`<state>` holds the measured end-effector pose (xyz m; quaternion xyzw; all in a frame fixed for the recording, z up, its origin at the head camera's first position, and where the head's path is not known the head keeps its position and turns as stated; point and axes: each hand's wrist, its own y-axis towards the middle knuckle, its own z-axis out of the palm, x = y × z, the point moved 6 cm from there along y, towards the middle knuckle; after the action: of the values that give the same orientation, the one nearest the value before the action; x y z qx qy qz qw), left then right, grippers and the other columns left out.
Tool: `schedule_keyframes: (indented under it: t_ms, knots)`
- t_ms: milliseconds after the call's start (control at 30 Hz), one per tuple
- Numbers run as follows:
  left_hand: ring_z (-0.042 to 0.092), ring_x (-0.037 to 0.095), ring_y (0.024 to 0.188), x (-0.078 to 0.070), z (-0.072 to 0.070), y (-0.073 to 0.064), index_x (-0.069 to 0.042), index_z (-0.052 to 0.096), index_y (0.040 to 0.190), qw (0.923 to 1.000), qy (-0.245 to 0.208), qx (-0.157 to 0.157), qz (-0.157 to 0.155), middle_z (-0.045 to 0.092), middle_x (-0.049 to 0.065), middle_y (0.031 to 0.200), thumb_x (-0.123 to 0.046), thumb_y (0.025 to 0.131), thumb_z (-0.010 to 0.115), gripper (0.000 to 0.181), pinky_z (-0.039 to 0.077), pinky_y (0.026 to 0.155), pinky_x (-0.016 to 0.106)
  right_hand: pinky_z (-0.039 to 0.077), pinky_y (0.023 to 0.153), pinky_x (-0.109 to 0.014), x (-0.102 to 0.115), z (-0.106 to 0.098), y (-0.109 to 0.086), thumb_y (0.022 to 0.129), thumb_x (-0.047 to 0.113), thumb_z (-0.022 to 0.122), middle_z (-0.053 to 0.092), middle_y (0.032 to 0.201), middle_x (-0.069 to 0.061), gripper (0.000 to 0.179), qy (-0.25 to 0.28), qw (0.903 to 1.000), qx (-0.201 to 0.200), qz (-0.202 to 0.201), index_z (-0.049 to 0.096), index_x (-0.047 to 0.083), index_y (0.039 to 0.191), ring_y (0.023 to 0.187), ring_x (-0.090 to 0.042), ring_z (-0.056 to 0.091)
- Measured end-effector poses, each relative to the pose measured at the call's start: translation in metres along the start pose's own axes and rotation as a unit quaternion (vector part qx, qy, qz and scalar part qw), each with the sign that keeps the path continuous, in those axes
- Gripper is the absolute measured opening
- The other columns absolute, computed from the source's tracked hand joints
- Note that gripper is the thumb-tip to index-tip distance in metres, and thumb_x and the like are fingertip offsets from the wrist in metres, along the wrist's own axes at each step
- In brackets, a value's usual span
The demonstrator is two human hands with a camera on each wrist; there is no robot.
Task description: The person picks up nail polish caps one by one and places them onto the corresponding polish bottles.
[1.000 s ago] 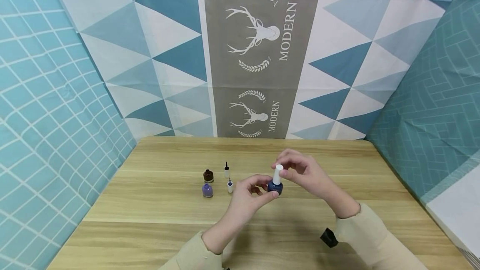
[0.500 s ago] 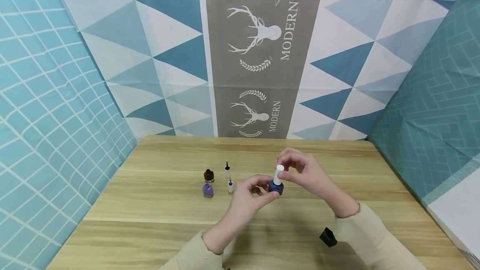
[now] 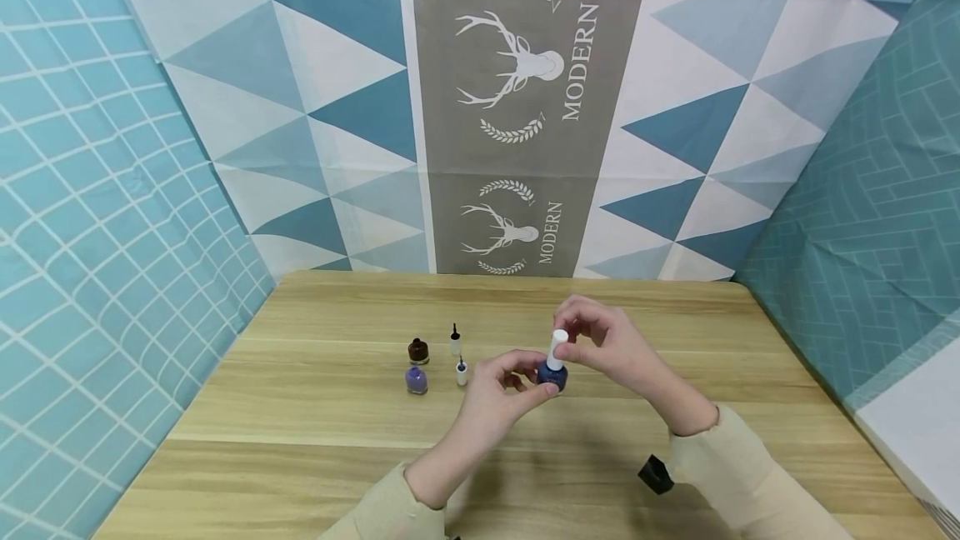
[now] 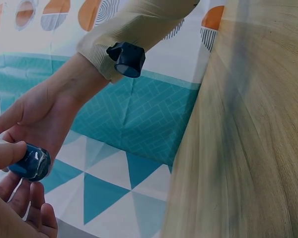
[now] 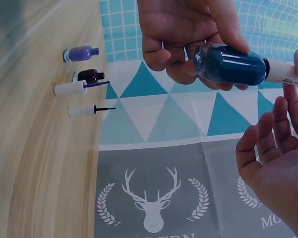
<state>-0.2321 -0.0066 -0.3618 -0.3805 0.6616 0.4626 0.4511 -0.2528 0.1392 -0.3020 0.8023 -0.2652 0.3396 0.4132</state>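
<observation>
A dark blue nail polish bottle (image 3: 552,377) with a tall white cap (image 3: 557,348) is held above the table between both hands. My left hand (image 3: 497,390) pinches the glass body between thumb and fingers. The cap is pinched by my right hand (image 3: 603,342) from the upper right. In the right wrist view the blue bottle (image 5: 233,64) lies sideways across the picture, its cap (image 5: 282,71) seated against the neck. Only the bottle's rounded base (image 4: 36,163) shows well in the left wrist view, the rest covered by fingers.
Left of the hands stand an uncapped dark brown polish bottle (image 3: 417,352) and an uncapped purple one (image 3: 416,380). Beside them two white brush caps (image 3: 455,344) stand with brushes pointing up. A black device (image 3: 656,474) sits at the right sleeve. Patterned cloth walls enclose the wooden table (image 3: 300,423).
Almost nothing differs. The right hand's fingers have shifted slightly around the white cap, and the whole view has drifted a little.
</observation>
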Motion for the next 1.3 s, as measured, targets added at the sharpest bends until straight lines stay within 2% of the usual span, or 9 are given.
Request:
schedule_keyframes:
  t_ms: [100, 300, 367, 567, 767, 933, 1067, 1300]
  knots:
    - [0.057, 0.017, 0.090, -0.004, 0.000, -0.001, -0.012, 0.070, 0.106, 1.0000, -0.001, 0.001, -0.009, 0.069, 0.003, 0.097, -0.014, 0.079, 0.075, 0.027, 0.046, 0.072, 0.024, 0.048, 0.071, -0.027, 0.001, -0.001, -0.001, 0.087, 0.005, 0.065, 0.058, 0.098, -0.002, 0.016, -0.011, 0.9999, 0.007, -0.001, 0.066, 0.009, 0.102, 0.083, -0.016, 0.053]
    - [0.057, 0.031, 0.091, -0.030, -0.002, -0.007, -0.002, 0.069, 0.106, 0.9999, 0.004, 0.006, -0.011, 0.069, 0.011, 0.096, -0.006, 0.081, 0.072, 0.025, 0.045, 0.072, 0.025, 0.049, 0.076, -0.027, 0.002, -0.001, -0.004, 0.092, 0.003, 0.056, 0.058, 0.104, -0.005, 0.023, -0.006, 0.9993, 0.037, 0.001, 0.066, 0.011, 0.111, 0.092, -0.017, 0.054]
    - [0.057, 0.031, 0.091, -0.036, -0.003, -0.008, -0.002, 0.069, 0.106, 0.9999, 0.010, 0.007, -0.012, 0.069, 0.011, 0.095, -0.005, 0.081, 0.072, 0.025, 0.045, 0.072, 0.024, 0.049, 0.079, -0.028, 0.003, -0.001, -0.004, 0.093, 0.002, 0.055, 0.057, 0.106, -0.007, 0.023, 0.001, 0.9988, 0.049, -0.003, 0.066, 0.010, 0.111, 0.095, -0.017, 0.054]
    - [0.057, 0.017, 0.086, -0.040, -0.003, -0.009, -0.002, 0.069, 0.108, 0.9997, 0.022, 0.010, -0.008, 0.070, 0.009, 0.092, -0.005, 0.081, 0.072, 0.027, 0.045, 0.072, 0.024, 0.049, 0.084, -0.029, 0.007, 0.000, -0.004, 0.095, 0.001, 0.051, 0.057, 0.105, -0.006, 0.022, 0.003, 0.9979, 0.062, -0.016, 0.066, 0.009, 0.108, 0.097, -0.017, 0.055]
    - [0.056, 0.013, 0.084, -0.038, -0.002, -0.008, -0.001, 0.068, 0.109, 0.9996, 0.025, 0.013, -0.002, 0.069, 0.010, 0.091, -0.004, 0.081, 0.071, 0.028, 0.045, 0.072, 0.024, 0.049, 0.083, -0.030, 0.008, 0.002, -0.004, 0.095, 0.000, 0.049, 0.057, 0.106, -0.005, 0.022, 0.007, 0.9968, 0.075, -0.027, 0.065, 0.010, 0.107, 0.097, -0.017, 0.055]
    - [0.056, 0.010, 0.084, -0.038, -0.002, -0.009, -0.001, 0.068, 0.109, 0.9996, 0.024, 0.015, 0.001, 0.070, 0.010, 0.092, -0.004, 0.082, 0.071, 0.028, 0.045, 0.072, 0.024, 0.048, 0.083, -0.029, 0.010, 0.003, -0.003, 0.096, -0.001, 0.047, 0.056, 0.105, -0.010, 0.023, 0.013, 0.9955, 0.085, -0.041, 0.063, 0.008, 0.109, 0.096, -0.018, 0.054]
    - [0.057, 0.015, 0.085, -0.038, -0.002, -0.009, -0.002, 0.069, 0.108, 0.9997, 0.019, 0.013, -0.001, 0.070, 0.009, 0.093, -0.004, 0.081, 0.071, 0.027, 0.045, 0.072, 0.024, 0.049, 0.082, -0.029, 0.010, 0.002, -0.003, 0.095, 0.000, 0.050, 0.057, 0.104, -0.008, 0.022, 0.007, 0.9965, 0.076, -0.034, 0.065, 0.010, 0.108, 0.095, -0.018, 0.054]
    - [0.054, 0.009, 0.081, -0.039, -0.003, -0.010, -0.003, 0.069, 0.105, 0.9998, 0.013, 0.011, -0.009, 0.069, 0.009, 0.095, -0.004, 0.081, 0.072, 0.025, 0.045, 0.072, 0.024, 0.049, 0.074, -0.028, 0.007, 0.000, -0.003, 0.092, 0.003, 0.058, 0.060, 0.098, -0.003, 0.020, -0.027, 0.9986, 0.043, -0.014, 0.068, 0.013, 0.105, 0.088, -0.015, 0.055]
